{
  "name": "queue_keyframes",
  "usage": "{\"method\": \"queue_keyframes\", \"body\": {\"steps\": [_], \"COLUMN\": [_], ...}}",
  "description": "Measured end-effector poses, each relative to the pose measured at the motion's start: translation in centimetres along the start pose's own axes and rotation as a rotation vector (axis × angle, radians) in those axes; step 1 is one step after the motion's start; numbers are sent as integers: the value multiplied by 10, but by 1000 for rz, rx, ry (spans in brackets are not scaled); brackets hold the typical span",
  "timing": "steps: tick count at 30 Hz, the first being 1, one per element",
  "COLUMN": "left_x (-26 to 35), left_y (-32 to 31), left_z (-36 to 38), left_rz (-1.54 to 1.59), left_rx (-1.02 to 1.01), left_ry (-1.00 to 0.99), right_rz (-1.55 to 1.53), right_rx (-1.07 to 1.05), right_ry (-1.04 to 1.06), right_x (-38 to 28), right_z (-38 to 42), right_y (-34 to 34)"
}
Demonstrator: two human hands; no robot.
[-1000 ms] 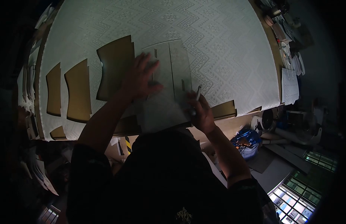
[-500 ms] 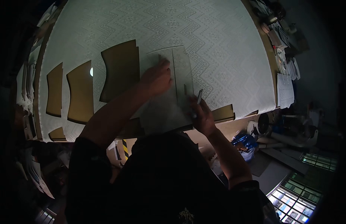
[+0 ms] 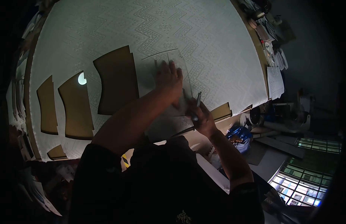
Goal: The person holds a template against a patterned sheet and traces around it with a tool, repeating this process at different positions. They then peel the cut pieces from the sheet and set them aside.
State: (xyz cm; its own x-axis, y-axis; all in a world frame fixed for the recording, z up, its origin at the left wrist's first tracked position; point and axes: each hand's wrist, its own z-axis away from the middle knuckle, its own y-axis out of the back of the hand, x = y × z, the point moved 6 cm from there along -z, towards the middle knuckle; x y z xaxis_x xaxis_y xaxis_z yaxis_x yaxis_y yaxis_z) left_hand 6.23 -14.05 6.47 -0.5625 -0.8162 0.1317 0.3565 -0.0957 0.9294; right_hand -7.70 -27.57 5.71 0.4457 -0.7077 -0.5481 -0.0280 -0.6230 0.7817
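My left hand (image 3: 168, 79) lies over a clear, flat template (image 3: 160, 121), its fingers stretched toward the template's far edge. Under the template is patterned white lace fabric (image 3: 214, 48). At the template's right side, my right hand (image 3: 202, 120) is closed around a slim silver tool (image 3: 198, 99) that sticks up between the fingers; the tool's lower part is hidden. Left of the template, curved pieces are cut out of the fabric, and brown board (image 3: 117, 84) shows through the largest opening.
Two narrower cut-outs show more brown board (image 3: 75, 108) at the left. Papers (image 3: 275, 82) hang at the table's right edge. Rolls and a blue bag (image 3: 238, 134) sit below on the right, near a barred window (image 3: 300, 183).
My left hand has gone from curled above the template to fingers spread on it. My right hand stays at the template's side with the silver tool. The view has shifted slightly.
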Motion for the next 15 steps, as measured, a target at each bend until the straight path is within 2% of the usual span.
{"method": "queue_keyframes", "body": {"steps": [2, 5, 9, 15], "left_x": [0, 1, 3, 2], "left_y": [-1, 2, 2, -7], "left_z": [-3, -3, -5, -5], "left_rz": [-52, -17, -6, -7], "left_rx": [-132, -200, -217, -129], "left_ry": [78, 109, 149, 129], "right_rz": [-2, -25, -39, -45], "right_rx": [-9, -26, 18, 118], "right_ry": [-3, 10, 23, 59], "right_x": [1, 6, 8, 3], "right_z": [1, 4, 7, 16], "right_y": [-1, -3, -4, 0]}}
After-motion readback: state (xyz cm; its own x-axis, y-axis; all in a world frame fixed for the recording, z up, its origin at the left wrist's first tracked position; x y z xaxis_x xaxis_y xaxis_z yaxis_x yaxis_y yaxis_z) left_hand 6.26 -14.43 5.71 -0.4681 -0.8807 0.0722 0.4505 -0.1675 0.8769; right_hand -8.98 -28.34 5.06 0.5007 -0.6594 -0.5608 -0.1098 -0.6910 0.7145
